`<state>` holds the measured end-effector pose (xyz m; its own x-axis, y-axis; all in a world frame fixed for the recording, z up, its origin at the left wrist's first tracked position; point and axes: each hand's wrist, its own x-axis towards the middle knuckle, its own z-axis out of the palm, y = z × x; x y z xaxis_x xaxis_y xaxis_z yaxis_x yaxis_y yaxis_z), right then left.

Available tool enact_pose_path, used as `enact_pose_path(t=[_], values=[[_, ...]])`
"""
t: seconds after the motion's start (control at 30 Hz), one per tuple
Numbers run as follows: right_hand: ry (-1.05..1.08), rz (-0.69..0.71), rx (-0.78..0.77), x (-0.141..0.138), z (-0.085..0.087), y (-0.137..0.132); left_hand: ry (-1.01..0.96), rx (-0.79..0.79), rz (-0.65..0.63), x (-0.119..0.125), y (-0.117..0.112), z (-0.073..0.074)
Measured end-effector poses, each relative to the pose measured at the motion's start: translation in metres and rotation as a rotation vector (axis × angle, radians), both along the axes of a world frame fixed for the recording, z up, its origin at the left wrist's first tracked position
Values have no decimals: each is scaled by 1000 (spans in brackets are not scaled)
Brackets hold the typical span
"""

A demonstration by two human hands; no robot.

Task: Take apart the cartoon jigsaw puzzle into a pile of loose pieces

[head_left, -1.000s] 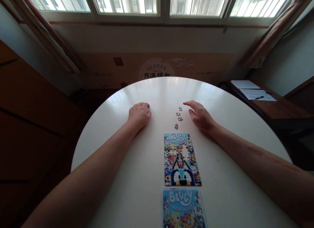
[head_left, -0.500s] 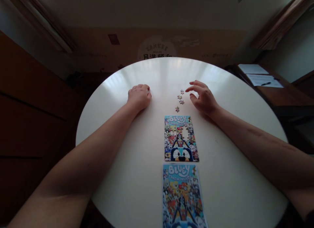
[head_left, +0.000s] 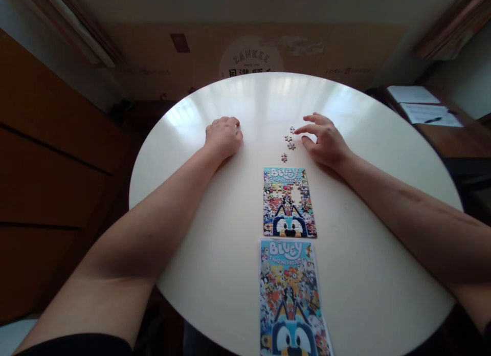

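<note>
Right hand [head_left: 325, 139] with fingers spread and a gap between thumb and pointing finger. Tip of the pointing finger right by the farthest of four little loose puzzle pieces [head_left: 291, 147]; cannot tell touching from almost touching. All four pieces in a wiggly line between the two hands, closer to the right one. Left hand [head_left: 223, 137] across from there, fingers curled in, the inside hidden; cannot tell about anything in there, or about closed all the way or not. Just below the loose pieces, the bright dog puzzle [head_left: 289, 215], flat, mostly filled, with holes in its upper middle part. Right under the puzzle, a paper [head_left: 289, 299] with the same dog picture. Under everything, a big round white table [head_left: 215, 253]. Farther off to the right, a brown desk [head_left: 473, 141] with white sheets [head_left: 412, 94] and a dark pen [head_left: 433, 120]. Off to the left, big brown wooden doors [head_left: 49, 115].
</note>
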<state>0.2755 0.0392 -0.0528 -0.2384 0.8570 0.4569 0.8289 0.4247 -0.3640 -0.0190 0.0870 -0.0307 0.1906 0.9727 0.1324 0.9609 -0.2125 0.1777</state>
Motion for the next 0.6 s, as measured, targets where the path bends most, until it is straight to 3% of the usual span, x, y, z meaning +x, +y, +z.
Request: enact_pose_path(t=[0.6], values=[[165,-28,107,-8,6,-2,23,52,-4,-5,0,1]])
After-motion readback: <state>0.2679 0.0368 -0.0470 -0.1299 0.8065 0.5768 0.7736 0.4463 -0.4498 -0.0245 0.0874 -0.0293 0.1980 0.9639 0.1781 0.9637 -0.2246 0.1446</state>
